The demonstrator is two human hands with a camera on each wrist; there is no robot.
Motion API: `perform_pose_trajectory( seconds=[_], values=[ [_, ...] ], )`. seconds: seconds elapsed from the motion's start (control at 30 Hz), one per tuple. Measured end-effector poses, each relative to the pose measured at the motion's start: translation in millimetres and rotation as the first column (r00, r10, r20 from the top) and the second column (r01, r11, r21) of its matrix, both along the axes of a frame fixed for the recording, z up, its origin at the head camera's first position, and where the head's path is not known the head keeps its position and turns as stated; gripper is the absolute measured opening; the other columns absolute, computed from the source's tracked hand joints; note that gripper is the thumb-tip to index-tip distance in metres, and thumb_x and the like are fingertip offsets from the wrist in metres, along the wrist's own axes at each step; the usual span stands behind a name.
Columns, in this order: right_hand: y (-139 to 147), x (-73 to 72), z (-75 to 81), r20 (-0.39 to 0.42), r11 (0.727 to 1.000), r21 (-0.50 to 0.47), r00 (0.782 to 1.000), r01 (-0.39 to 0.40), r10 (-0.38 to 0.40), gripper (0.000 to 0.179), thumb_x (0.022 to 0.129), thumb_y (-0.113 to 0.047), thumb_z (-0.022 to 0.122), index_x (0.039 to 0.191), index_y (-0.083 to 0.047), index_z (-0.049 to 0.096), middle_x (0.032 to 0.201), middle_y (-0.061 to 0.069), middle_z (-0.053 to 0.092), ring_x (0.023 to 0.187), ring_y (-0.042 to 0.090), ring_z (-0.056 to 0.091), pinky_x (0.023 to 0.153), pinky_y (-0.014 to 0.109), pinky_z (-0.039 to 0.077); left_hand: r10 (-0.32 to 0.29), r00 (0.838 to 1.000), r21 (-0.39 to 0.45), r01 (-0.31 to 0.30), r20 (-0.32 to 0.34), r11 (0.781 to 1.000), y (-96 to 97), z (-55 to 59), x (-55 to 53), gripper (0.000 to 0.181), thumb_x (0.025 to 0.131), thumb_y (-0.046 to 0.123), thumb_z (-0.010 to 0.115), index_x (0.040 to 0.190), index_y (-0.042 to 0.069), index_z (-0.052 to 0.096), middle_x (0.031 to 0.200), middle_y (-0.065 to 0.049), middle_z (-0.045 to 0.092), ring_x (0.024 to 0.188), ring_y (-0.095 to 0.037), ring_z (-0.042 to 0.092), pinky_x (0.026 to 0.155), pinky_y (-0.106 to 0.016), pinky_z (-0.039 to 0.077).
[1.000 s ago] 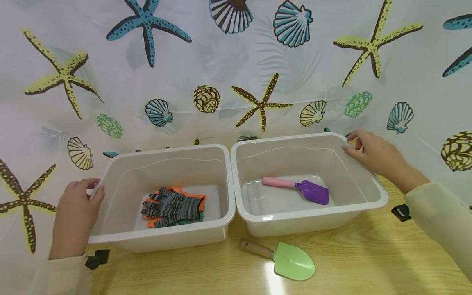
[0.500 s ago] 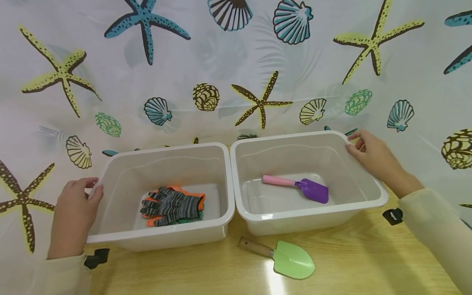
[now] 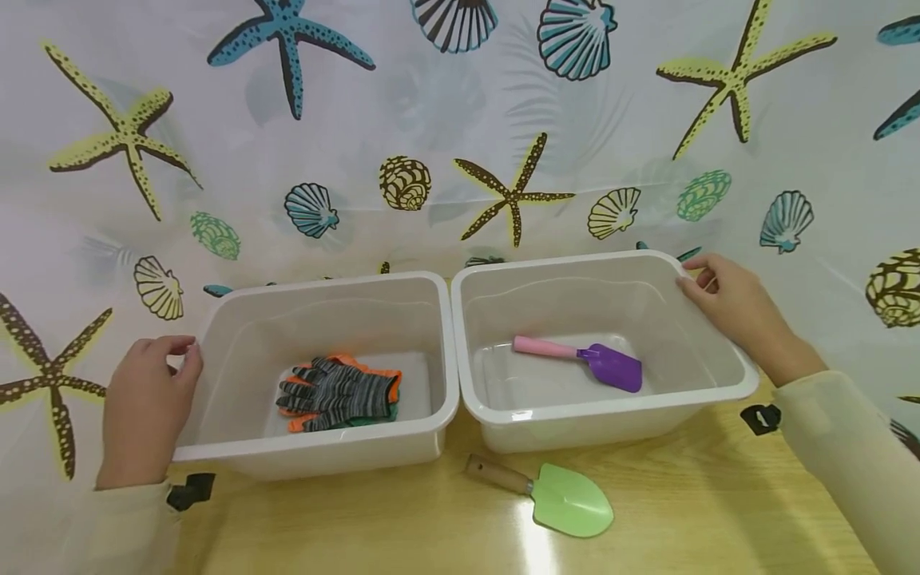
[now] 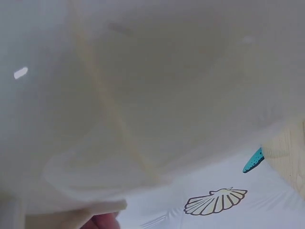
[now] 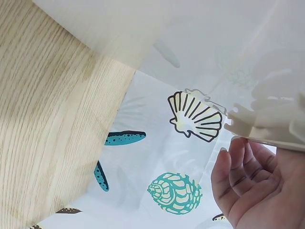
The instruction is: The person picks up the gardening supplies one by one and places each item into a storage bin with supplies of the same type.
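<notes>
Two white plastic bins stand side by side. My left hand (image 3: 147, 407) grips the outer rim of the left bin (image 3: 323, 455), thumb on the inner side. Inside that bin lie grey-striped work gloves (image 3: 341, 391) with orange and green showing beneath. At the far right, my right hand (image 3: 736, 307) holds the outer rim of the right bin (image 3: 582, 431); in the right wrist view its curled fingers (image 5: 238, 167) sit under the rim. A small purple shovel (image 3: 611, 367) with a pink handle rests on the right bin's floor. The left wrist view is mostly filled by the bin wall.
A green trowel (image 3: 571, 501) with a wooden handle lies on the wooden table (image 3: 345, 527) in front of the bins. Behind them hangs a white cloth (image 3: 446, 104) printed with starfish and shells.
The head view has shifted slightly, so the bins and trowel appear a little higher. The right wrist has turned a little while that hand stays at the rim. Gloves and shovel lie as before.
</notes>
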State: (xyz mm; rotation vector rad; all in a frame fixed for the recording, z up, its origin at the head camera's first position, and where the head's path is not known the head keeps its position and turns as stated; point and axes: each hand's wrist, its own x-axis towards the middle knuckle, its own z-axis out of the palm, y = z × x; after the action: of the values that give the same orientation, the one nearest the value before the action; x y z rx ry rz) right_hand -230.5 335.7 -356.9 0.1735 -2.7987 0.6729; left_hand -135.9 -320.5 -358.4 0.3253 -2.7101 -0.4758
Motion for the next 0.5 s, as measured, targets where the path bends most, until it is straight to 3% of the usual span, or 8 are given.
perform_pose_trajectory(
  seconds=[0.1, 0.17, 0.23, 0.3, 0.37, 0.43, 0.5],
  values=[
    [1, 0.3, 1.6, -0.008, 1.0, -0.002, 1.0, 0.011, -0.011, 0.039, 0.088, -0.037, 0.049, 0.11, -0.005, 0.052, 0.083, 0.012, 0.054, 0.072, 0.025, 0.048, 0.057, 0.036, 0.039, -0.012, 0.992, -0.027, 0.008, -0.123, 1.0, 3.1, 5.5, -1.1, 0.038, 0.09, 0.03, 0.046, 0.108, -0.001, 0.059, 0.096, -0.02, 0.056, 0.076, -0.03, 0.049, 0.06, -0.042, 0.041],
    [0, 0.6, 2.1, -0.006, 1.0, -0.007, 1.0, 0.011, -0.011, 0.04, 0.088, -0.037, 0.049, 0.11, -0.005, 0.052, 0.083, 0.012, 0.054, 0.072, 0.025, 0.048, 0.057, 0.036, 0.039, -0.038, 0.975, -0.05, 0.028, -0.219, 0.998, 6.3, 13.2, 2.8, 0.034, 0.089, 0.027, 0.047, 0.106, 0.0, 0.061, 0.091, -0.018, 0.058, 0.075, -0.029, 0.049, 0.059, -0.039, 0.038],
    [-1, 0.5, 1.7, 0.009, 1.0, -0.014, 1.0, 0.008, -0.008, 0.042, 0.088, -0.039, 0.048, 0.111, -0.004, 0.051, 0.084, 0.013, 0.054, 0.073, 0.026, 0.049, 0.056, 0.035, 0.04, -0.098, 0.942, -0.083, 0.075, -0.322, 0.994, 11.8, 23.5, 9.0, 0.031, 0.088, 0.023, 0.049, 0.105, 0.001, 0.062, 0.087, -0.017, 0.06, 0.074, -0.028, 0.049, 0.059, -0.036, 0.035],
    [-1, 1.0, 0.8, 0.024, 1.0, -0.022, 1.0, 0.013, -0.012, 0.044, 0.088, -0.04, 0.048, 0.112, -0.003, 0.051, 0.085, 0.014, 0.054, 0.074, 0.026, 0.049, 0.056, 0.035, 0.041, -0.194, 0.898, -0.139, 0.15, -0.395, 0.979, 21.0, 34.1, 17.5, 0.028, 0.087, 0.02, 0.05, 0.104, 0.001, 0.063, 0.085, -0.016, 0.061, 0.075, -0.028, 0.049, 0.062, -0.034, 0.034],
    [-1, 1.8, -0.1, 0.032, 1.0, -0.023, 0.999, 0.019, -0.018, 0.045, 0.088, -0.041, 0.048, 0.112, -0.003, 0.051, 0.085, 0.014, 0.053, 0.074, 0.026, 0.048, 0.055, 0.034, 0.042, -0.312, 0.83, -0.18, 0.257, -0.462, 0.95, 34.8, 41.1, 25.7, 0.026, 0.085, 0.017, 0.052, 0.103, 0.001, 0.064, 0.084, -0.015, 0.062, 0.074, -0.027, 0.05, 0.066, -0.031, 0.035],
    [0, 1.8, -0.4, 0.018, 1.0, -0.023, 1.0, 0.021, -0.021, 0.044, 0.087, -0.04, 0.049, 0.112, -0.003, 0.052, 0.085, 0.013, 0.053, 0.074, 0.026, 0.048, 0.056, 0.034, 0.041, -0.427, 0.747, -0.222, 0.365, -0.51, 0.904, 51.7, 43.7, 33.6, 0.026, 0.084, 0.017, 0.052, 0.101, 0.002, 0.065, 0.084, -0.013, 0.063, 0.074, -0.027, 0.05, 0.069, -0.027, 0.035],
    [-1, 1.6, 0.8, -0.001, 1.0, -0.019, 1.0, 0.017, -0.017, 0.043, 0.087, -0.039, 0.05, 0.111, -0.003, 0.053, 0.084, 0.012, 0.053, 0.074, 0.025, 0.046, 0.058, 0.035, 0.04, -0.521, 0.64, -0.237, 0.479, -0.565, 0.845, 71.1, 41.8, 41.4, 0.025, 0.083, 0.018, 0.053, 0.097, 0.002, 0.066, 0.085, -0.01, 0.064, 0.075, -0.026, 0.051, 0.074, -0.023, 0.037]
  ],
)
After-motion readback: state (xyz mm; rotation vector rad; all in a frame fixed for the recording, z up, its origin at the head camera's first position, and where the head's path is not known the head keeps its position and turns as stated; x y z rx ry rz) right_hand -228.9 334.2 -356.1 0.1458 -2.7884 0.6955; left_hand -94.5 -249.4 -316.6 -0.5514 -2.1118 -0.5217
